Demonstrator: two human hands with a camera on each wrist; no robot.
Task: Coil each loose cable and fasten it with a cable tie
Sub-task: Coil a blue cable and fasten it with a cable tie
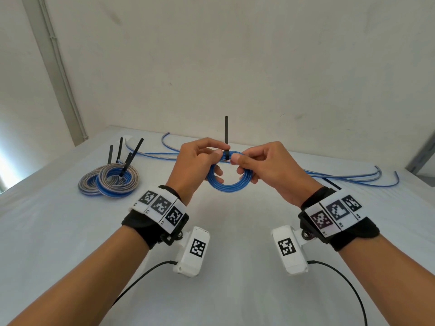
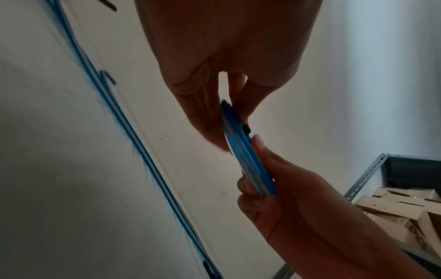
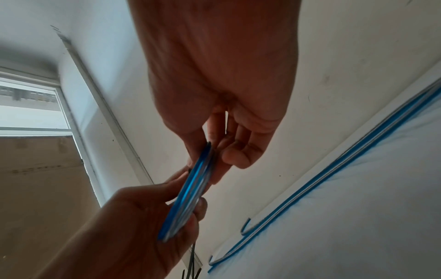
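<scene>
Above the white table [image 1: 70, 243], both hands hold one blue coiled cable [image 1: 227, 182] upright between them. The left hand [image 1: 195, 168] and right hand [image 1: 268, 170] each pinch the coil's top, either side of a black cable tie [image 1: 226, 137] whose tail points straight up. Wristband markers read L1, L2 and R2 (other labels too small). Finished coils [image 1: 109, 182] lie left; loose cables [image 1: 341, 176] run behind. Only the left wrist view shows a metal shelf [image 2: 362, 181] holding cardboard boxes.
</scene>
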